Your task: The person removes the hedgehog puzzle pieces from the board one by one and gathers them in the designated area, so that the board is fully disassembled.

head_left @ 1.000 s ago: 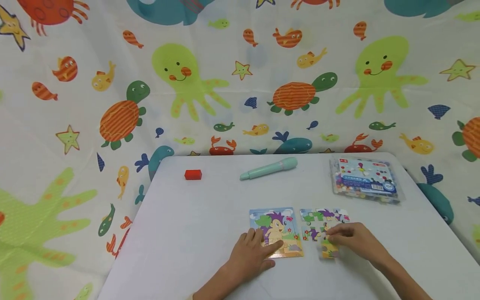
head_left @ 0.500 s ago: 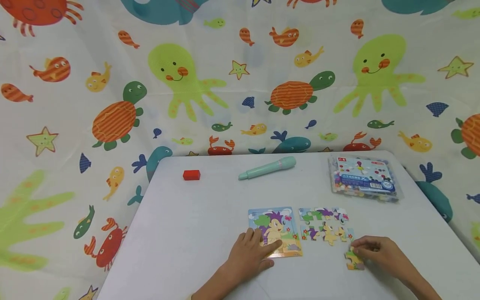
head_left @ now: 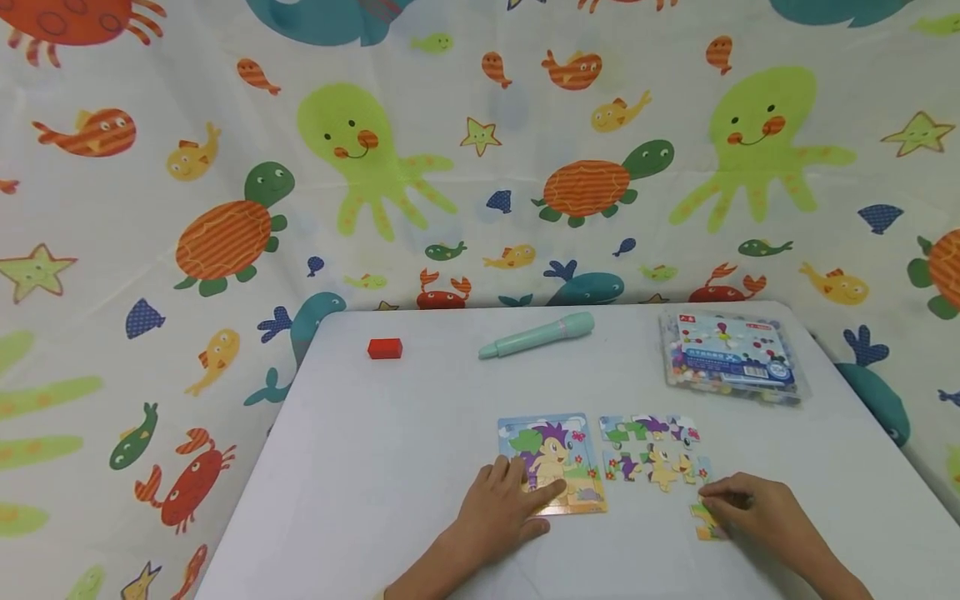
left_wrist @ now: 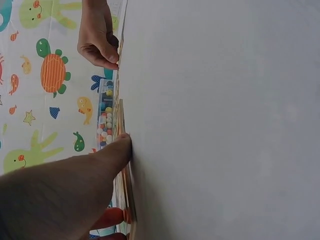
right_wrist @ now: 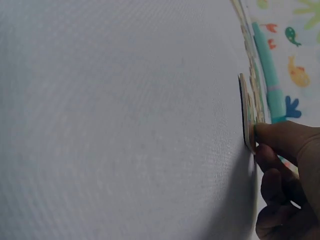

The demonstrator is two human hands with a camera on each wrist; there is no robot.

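A square jigsaw puzzle (head_left: 551, 446) with a purple-haired cartoon hedgehog lies on the white table. My left hand (head_left: 498, 504) rests across its lower left part, fingers extended over the picture. In the left wrist view the thumb of that hand (left_wrist: 75, 190) touches the board's edge. To the right, loose puzzle pieces (head_left: 660, 467) lie in two rows. Below their right end my right hand (head_left: 761, 508) pinches a yellow-green puzzle piece (head_left: 703, 522) between thumb and forefinger. The right wrist view shows this piece (right_wrist: 244, 110) edge-on, low at the table.
A clear plastic box of colourful beads (head_left: 735, 354) stands at the back right. A mint-green pen-shaped toy (head_left: 536, 337) lies at the back middle, and a red block (head_left: 386, 348) at the back left. Behind the table hangs a sea-animal cloth (head_left: 480, 192).
My right hand has carried the yellow-green piece right, from below the loose rows to beyond their right end, uncovering the second row. The left hand has stayed on the puzzle.
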